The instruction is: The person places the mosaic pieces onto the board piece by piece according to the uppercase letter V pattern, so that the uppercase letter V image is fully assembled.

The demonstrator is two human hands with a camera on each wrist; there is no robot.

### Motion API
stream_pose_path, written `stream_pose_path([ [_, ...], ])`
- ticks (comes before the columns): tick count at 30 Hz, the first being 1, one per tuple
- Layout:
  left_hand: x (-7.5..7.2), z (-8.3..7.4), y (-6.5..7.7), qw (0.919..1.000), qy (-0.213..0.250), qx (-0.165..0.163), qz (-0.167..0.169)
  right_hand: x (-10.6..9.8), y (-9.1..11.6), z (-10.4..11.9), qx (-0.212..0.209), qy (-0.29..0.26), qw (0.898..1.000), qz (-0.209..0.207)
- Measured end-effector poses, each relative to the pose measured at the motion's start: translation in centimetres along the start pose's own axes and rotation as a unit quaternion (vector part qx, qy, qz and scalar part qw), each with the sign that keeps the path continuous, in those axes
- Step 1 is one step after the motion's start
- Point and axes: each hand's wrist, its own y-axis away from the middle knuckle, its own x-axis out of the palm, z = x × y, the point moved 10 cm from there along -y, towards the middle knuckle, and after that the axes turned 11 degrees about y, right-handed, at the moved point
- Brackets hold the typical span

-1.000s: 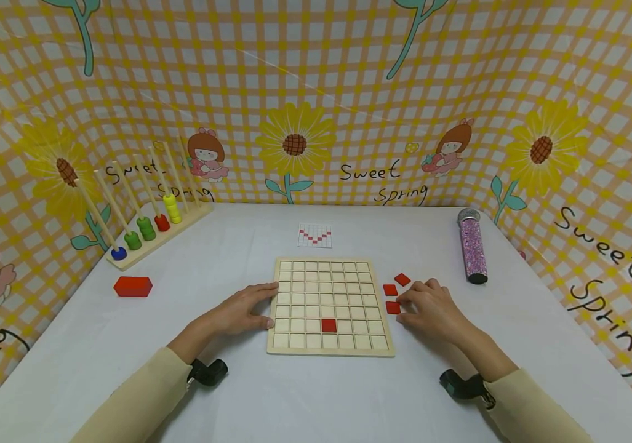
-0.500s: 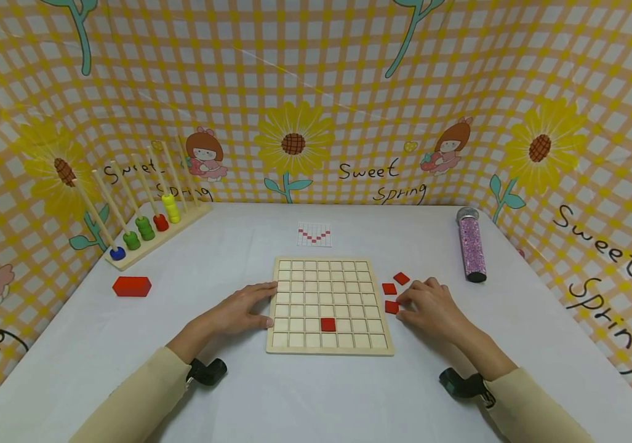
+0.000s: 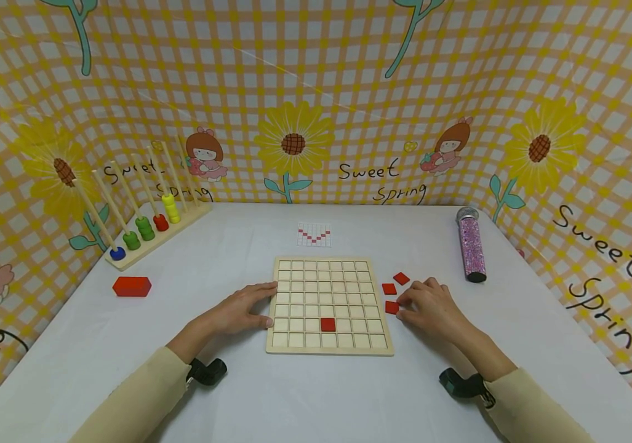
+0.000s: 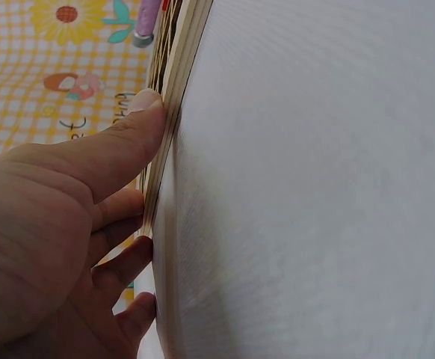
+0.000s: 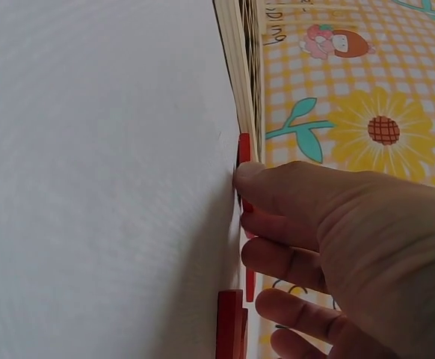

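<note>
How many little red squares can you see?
4: one red tile sits in the wooden board; three lie beside its right edge. The right hand may hide more.

Surface: I see a white table point(image 3: 304, 400) filling the lower frame.
Centre: wooden grid board point(image 3: 329, 306), flat on it.
Above the board: small pattern card point(image 3: 314, 234).
Right of the board: three loose red tiles point(image 3: 389, 289).
Upper right: glittery pink tube point(image 3: 470, 246), lying down.
Upper left: wooden peg rack point(image 3: 152, 237).
Left: red block point(image 3: 132, 286).
</note>
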Motion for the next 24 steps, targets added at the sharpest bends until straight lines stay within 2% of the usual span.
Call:
stream_pose_path([
  [15,0.0,0.1,0.0,1.0,-0.006,0.0,0.001,-0.7,-0.1,0.3,-0.001,-0.02,1.0,-0.007],
  [24,0.0,0.1,0.0,1.0,-0.003,0.006,0.001,-1.5,0.0,0.9,-0.013,-0.026,0.999,-0.031],
])
